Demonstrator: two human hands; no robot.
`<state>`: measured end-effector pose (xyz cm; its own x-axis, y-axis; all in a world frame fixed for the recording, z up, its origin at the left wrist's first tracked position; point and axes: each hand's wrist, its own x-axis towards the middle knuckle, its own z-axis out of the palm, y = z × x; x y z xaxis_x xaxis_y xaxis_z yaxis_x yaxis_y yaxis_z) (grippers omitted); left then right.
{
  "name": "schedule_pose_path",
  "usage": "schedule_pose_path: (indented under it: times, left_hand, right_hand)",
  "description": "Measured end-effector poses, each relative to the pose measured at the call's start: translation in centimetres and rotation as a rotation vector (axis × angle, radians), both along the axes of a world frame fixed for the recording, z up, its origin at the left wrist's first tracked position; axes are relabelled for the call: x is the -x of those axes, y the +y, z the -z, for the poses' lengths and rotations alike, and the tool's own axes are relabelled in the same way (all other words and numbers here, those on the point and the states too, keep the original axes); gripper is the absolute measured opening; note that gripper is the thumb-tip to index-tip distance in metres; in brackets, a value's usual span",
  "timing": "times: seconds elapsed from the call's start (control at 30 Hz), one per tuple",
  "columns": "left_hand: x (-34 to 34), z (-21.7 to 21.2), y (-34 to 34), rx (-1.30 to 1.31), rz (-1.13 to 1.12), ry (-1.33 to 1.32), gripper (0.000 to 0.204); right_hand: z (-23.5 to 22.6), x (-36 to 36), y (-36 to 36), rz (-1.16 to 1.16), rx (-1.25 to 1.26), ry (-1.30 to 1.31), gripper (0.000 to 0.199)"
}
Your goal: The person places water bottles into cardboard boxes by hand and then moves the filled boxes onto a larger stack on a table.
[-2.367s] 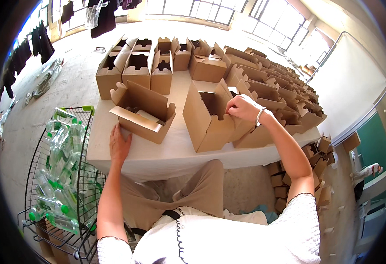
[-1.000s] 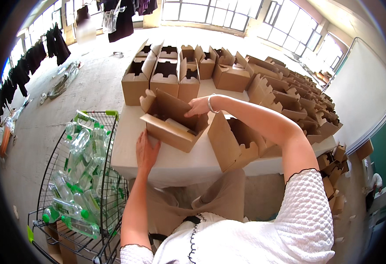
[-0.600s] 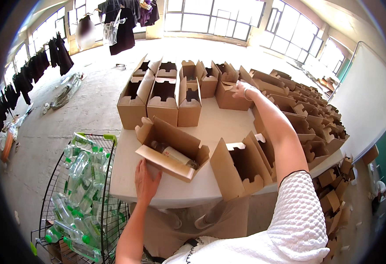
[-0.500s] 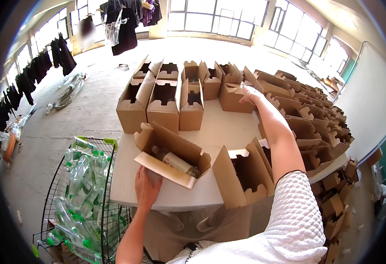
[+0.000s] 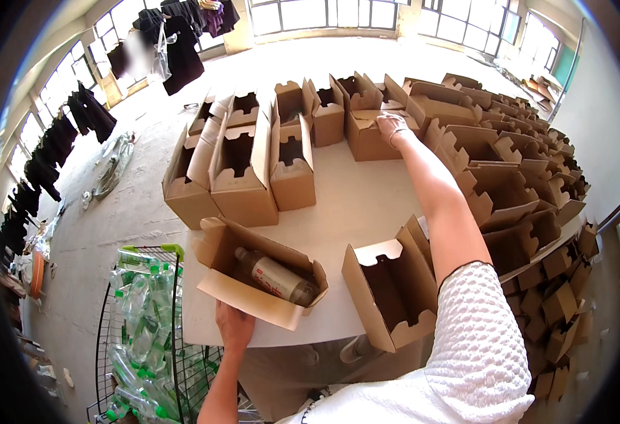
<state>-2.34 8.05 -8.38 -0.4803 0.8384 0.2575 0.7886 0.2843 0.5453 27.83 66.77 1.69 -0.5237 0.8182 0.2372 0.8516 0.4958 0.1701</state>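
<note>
A white table [image 5: 356, 205] stands on a pale concrete floor [image 5: 140, 212] in a bright room with tall windows [image 5: 366, 14] along the far wall and dark clothes [image 5: 183, 42] hanging at the left. The left hand [image 5: 234, 326] grips the near flap of an open box [image 5: 253, 279] lying on its side at the table's front left edge; a bottle [image 5: 275, 277] with a white label lies inside it. The right hand [image 5: 392, 127] reaches far across the table, fingers flat on the top of a closed box [image 5: 370, 138] at the far side; whether it grips the box I cannot tell. Just right of the open box, an empty box [image 5: 391, 290] stands tilted at the front edge, beside the right arm. Upright boxes [image 5: 246, 166] cluster at the table's back left, and many more cartons [image 5: 515, 184] are piled along its right side and down to the floor. A wire cart [image 5: 147, 332] full of clear bottles with green caps stands left of the table.
</note>
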Motion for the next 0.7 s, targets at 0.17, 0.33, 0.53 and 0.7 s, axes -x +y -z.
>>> schedule_pose_path:
  times: [0.17,0.33,0.53,0.7]
  left_hand:
    - [-0.7,-0.4,0.7,-0.068,0.004,-0.121,0.055]
    - [0.1,0.5,0.6,-0.070,0.050,0.034,0.061]
    - [0.0,-0.5,0.0,-0.025,-0.006,-0.082,0.059]
    - [0.0,0.2,0.4,-0.043,0.000,-0.064,0.062]
  right_hand:
    - [-0.8,-2.0,1.4,0.004,0.077,-0.072,0.027]
    - [-5.4,3.6,-3.6,0.126,0.107,-0.066,0.098]
    - [-1.0,7.0,-7.6,-0.059,0.099,-0.265,0.053]
    - [-0.1,6.0,-5.7,-0.105,0.012,-0.291,0.037]
